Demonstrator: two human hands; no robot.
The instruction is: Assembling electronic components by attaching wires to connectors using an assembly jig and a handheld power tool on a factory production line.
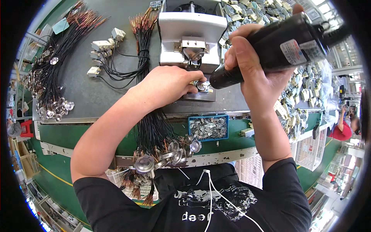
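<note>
Black power driver (284, 48), grasped in the right hand (266, 83), slants right of the white machine (191, 29); in front of the machine, the left hand (170, 85) pinches a metal part (201, 86). Grey counter (83, 91) shows left of the machine, the counter's edge nearer the person.

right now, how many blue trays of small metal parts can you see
1: the blue tray lies between the black wires and the right forearm; others may be hidden.

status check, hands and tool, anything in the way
Left hand holding metal part. Right hand gripping black tool, nose beside part. Left fingers close to nose.
</note>
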